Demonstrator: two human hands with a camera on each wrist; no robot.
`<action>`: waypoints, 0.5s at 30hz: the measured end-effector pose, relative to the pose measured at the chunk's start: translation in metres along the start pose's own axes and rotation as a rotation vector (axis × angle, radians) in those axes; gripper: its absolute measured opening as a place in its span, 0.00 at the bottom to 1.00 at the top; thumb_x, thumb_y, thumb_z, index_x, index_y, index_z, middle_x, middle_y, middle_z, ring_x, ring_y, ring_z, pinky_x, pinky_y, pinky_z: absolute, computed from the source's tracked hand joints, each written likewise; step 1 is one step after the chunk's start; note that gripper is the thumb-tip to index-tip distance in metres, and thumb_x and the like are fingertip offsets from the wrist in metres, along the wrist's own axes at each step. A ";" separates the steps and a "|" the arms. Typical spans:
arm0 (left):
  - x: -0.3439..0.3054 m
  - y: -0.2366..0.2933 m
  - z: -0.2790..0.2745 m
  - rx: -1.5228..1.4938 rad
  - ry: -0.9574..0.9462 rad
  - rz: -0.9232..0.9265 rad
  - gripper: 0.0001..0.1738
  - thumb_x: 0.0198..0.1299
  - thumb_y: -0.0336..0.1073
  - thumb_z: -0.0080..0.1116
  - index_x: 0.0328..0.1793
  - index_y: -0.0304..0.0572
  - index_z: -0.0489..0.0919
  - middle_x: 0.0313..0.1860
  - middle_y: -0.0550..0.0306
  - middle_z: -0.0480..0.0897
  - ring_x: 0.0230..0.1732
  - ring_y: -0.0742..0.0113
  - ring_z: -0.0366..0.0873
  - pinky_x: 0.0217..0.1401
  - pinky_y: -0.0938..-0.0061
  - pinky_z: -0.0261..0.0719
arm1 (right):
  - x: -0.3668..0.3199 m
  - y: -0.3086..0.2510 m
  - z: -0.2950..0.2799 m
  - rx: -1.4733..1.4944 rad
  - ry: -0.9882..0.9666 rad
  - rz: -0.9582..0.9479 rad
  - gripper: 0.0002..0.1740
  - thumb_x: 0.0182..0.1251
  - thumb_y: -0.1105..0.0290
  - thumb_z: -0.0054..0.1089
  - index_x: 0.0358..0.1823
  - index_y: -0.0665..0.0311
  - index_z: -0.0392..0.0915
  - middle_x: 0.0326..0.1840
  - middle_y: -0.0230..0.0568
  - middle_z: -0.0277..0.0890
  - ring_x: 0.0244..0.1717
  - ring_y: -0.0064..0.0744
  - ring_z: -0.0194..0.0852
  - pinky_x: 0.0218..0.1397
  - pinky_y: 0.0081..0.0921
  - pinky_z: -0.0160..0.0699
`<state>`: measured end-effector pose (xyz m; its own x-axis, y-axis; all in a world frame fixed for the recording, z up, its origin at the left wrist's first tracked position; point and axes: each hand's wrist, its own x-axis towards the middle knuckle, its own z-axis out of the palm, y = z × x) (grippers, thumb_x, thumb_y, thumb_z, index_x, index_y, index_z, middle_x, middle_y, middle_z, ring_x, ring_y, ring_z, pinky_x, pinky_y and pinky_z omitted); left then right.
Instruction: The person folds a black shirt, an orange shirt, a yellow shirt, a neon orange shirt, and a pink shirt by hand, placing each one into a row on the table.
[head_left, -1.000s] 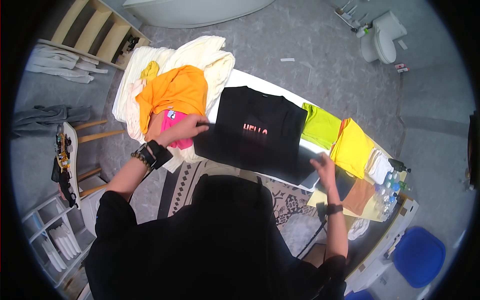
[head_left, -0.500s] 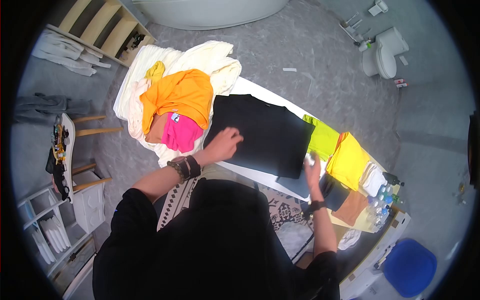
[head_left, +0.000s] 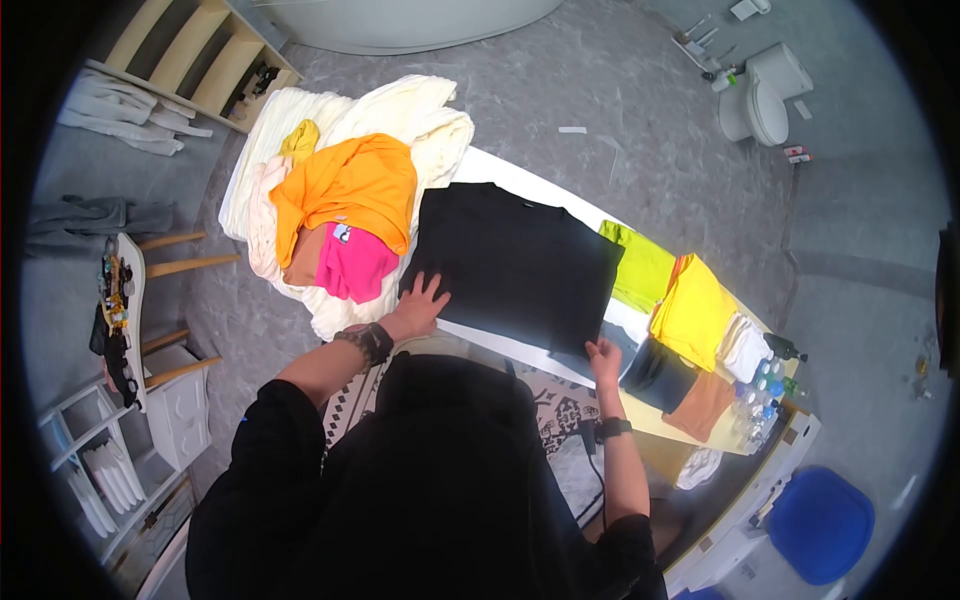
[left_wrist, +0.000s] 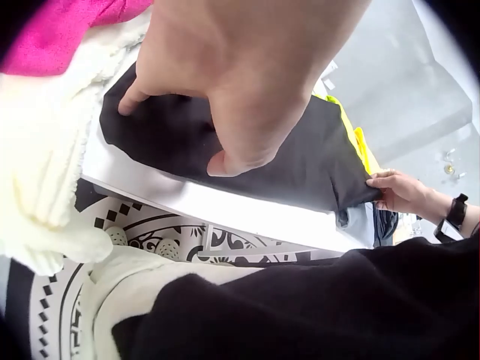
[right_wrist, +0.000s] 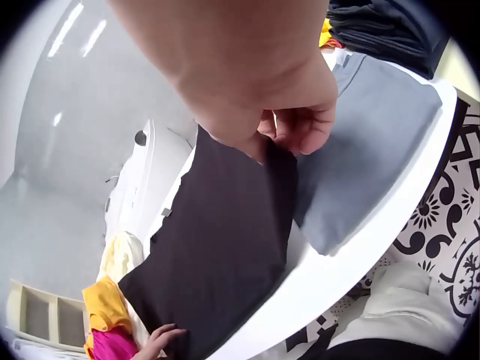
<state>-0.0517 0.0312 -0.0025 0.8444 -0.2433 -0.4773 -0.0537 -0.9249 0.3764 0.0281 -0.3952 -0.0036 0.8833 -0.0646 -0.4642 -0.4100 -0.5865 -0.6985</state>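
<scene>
A black T-shirt (head_left: 510,265) lies spread with its plain face up on the white table (head_left: 488,340). My left hand (head_left: 418,308) rests on its near left corner with fingers spread; in the left wrist view the thumb (left_wrist: 225,163) bends down toward the fabric. At the near right corner my right hand (head_left: 604,362) pinches the hem between thumb and fingers, as the right wrist view shows. A grey-blue garment (right_wrist: 367,142) lies flat beside that hand, partly overlapped by the shirt.
Left of the shirt are an orange garment (head_left: 345,180), a pink one (head_left: 355,268) and cream blankets (head_left: 432,115) in a heap. To the right lie lime (head_left: 640,265), yellow (head_left: 690,310), black (head_left: 655,378) and brown (head_left: 700,405) folded clothes, with bottles (head_left: 760,400) beyond.
The pink HELLO lettering seen on the shirt earlier no longer shows. My left hand has come down onto the near left corner; my right hand has moved left to the near right corner and pinches it.
</scene>
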 end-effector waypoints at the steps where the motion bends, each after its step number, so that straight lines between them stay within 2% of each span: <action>1: -0.003 -0.001 0.003 0.045 -0.031 0.026 0.35 0.50 0.36 0.63 0.68 0.45 0.69 0.75 0.37 0.54 0.74 0.27 0.51 0.57 0.39 0.76 | -0.007 0.001 -0.006 0.010 -0.045 0.020 0.13 0.62 0.71 0.65 0.24 0.66 0.71 0.16 0.25 0.63 0.21 0.17 0.56 0.26 0.21 0.59; 2: -0.007 -0.002 0.005 0.043 -0.034 0.028 0.35 0.50 0.36 0.63 0.68 0.45 0.69 0.75 0.37 0.54 0.74 0.27 0.51 0.57 0.39 0.76 | -0.015 0.003 -0.013 0.020 -0.089 0.041 0.16 0.62 0.72 0.65 0.19 0.65 0.68 0.17 0.23 0.61 0.21 0.15 0.53 0.25 0.21 0.56; 4: -0.016 -0.004 0.006 0.006 -0.079 0.097 0.34 0.50 0.37 0.63 0.67 0.45 0.70 0.74 0.37 0.55 0.73 0.28 0.53 0.56 0.41 0.77 | -0.030 0.004 -0.025 -0.041 -0.150 0.048 0.16 0.63 0.72 0.64 0.20 0.65 0.68 0.17 0.23 0.60 0.21 0.15 0.53 0.24 0.21 0.55; 5: -0.021 -0.005 0.006 0.030 -0.077 0.122 0.32 0.51 0.35 0.61 0.65 0.43 0.72 0.73 0.36 0.57 0.70 0.29 0.56 0.57 0.46 0.77 | -0.037 0.006 -0.029 0.013 -0.227 0.135 0.15 0.63 0.71 0.64 0.21 0.63 0.68 0.19 0.23 0.64 0.22 0.16 0.59 0.25 0.20 0.58; 6: -0.022 -0.005 0.004 0.029 -0.078 0.123 0.32 0.51 0.35 0.61 0.65 0.43 0.72 0.73 0.36 0.57 0.70 0.29 0.56 0.57 0.46 0.77 | -0.042 0.012 -0.033 0.068 -0.305 0.222 0.15 0.63 0.70 0.64 0.22 0.62 0.68 0.21 0.23 0.67 0.23 0.16 0.66 0.26 0.20 0.62; 7: -0.022 -0.006 0.003 0.028 -0.052 0.139 0.30 0.51 0.34 0.60 0.64 0.43 0.72 0.71 0.38 0.60 0.68 0.32 0.60 0.56 0.48 0.77 | -0.043 0.017 -0.035 -0.078 -0.331 0.143 0.11 0.64 0.68 0.64 0.26 0.64 0.74 0.24 0.27 0.73 0.26 0.18 0.70 0.28 0.21 0.67; 8: -0.020 -0.006 0.001 0.027 -0.028 0.155 0.29 0.52 0.33 0.59 0.63 0.43 0.72 0.69 0.39 0.62 0.65 0.35 0.64 0.55 0.50 0.78 | -0.043 0.023 -0.036 -0.077 -0.328 0.148 0.11 0.64 0.68 0.64 0.26 0.64 0.74 0.24 0.27 0.73 0.26 0.18 0.70 0.28 0.21 0.67; 9: -0.016 -0.006 -0.003 0.028 -0.031 0.160 0.29 0.52 0.33 0.59 0.63 0.43 0.72 0.69 0.39 0.62 0.65 0.35 0.64 0.55 0.50 0.78 | -0.044 0.010 -0.035 -0.056 -0.253 0.111 0.10 0.65 0.69 0.62 0.29 0.67 0.76 0.24 0.29 0.74 0.27 0.19 0.70 0.31 0.22 0.69; 10: -0.007 -0.006 -0.010 -0.089 0.061 0.135 0.27 0.53 0.31 0.57 0.62 0.42 0.72 0.65 0.40 0.65 0.62 0.39 0.66 0.55 0.53 0.77 | -0.041 0.002 -0.034 -0.034 -0.177 0.074 0.09 0.66 0.71 0.60 0.32 0.71 0.77 0.25 0.31 0.76 0.27 0.20 0.70 0.35 0.22 0.71; 11: 0.003 -0.006 -0.018 -0.207 0.153 0.108 0.25 0.54 0.29 0.56 0.61 0.42 0.73 0.61 0.42 0.67 0.59 0.42 0.69 0.54 0.55 0.77 | -0.031 0.000 -0.037 -0.077 -0.158 -0.005 0.11 0.66 0.68 0.61 0.41 0.71 0.80 0.30 0.38 0.81 0.33 0.24 0.77 0.43 0.24 0.76; 12: 0.016 -0.005 -0.031 -0.215 0.275 0.114 0.22 0.55 0.26 0.53 0.59 0.41 0.72 0.56 0.43 0.68 0.55 0.45 0.71 0.54 0.57 0.76 | -0.017 -0.002 -0.037 -0.113 -0.099 -0.014 0.12 0.66 0.66 0.61 0.41 0.70 0.80 0.31 0.39 0.82 0.34 0.25 0.78 0.43 0.24 0.76; 14: 0.043 -0.003 -0.063 -0.281 0.349 0.011 0.23 0.56 0.25 0.53 0.60 0.40 0.72 0.58 0.43 0.68 0.59 0.44 0.69 0.58 0.58 0.74 | 0.017 -0.006 -0.033 -0.126 0.004 -0.005 0.15 0.66 0.65 0.62 0.44 0.71 0.79 0.32 0.42 0.82 0.34 0.26 0.79 0.41 0.25 0.77; 15: 0.060 -0.012 -0.067 -0.229 0.451 0.055 0.24 0.54 0.25 0.54 0.60 0.40 0.72 0.59 0.42 0.68 0.61 0.43 0.68 0.59 0.57 0.75 | 0.034 -0.010 -0.030 -0.104 0.046 0.014 0.16 0.66 0.64 0.62 0.46 0.72 0.79 0.33 0.43 0.82 0.33 0.27 0.79 0.40 0.26 0.77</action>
<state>0.0356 0.0467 0.0173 0.9924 -0.0929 -0.0803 -0.0293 -0.8141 0.5800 0.0689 -0.4153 0.0040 0.8880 -0.1093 -0.4466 -0.3991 -0.6654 -0.6308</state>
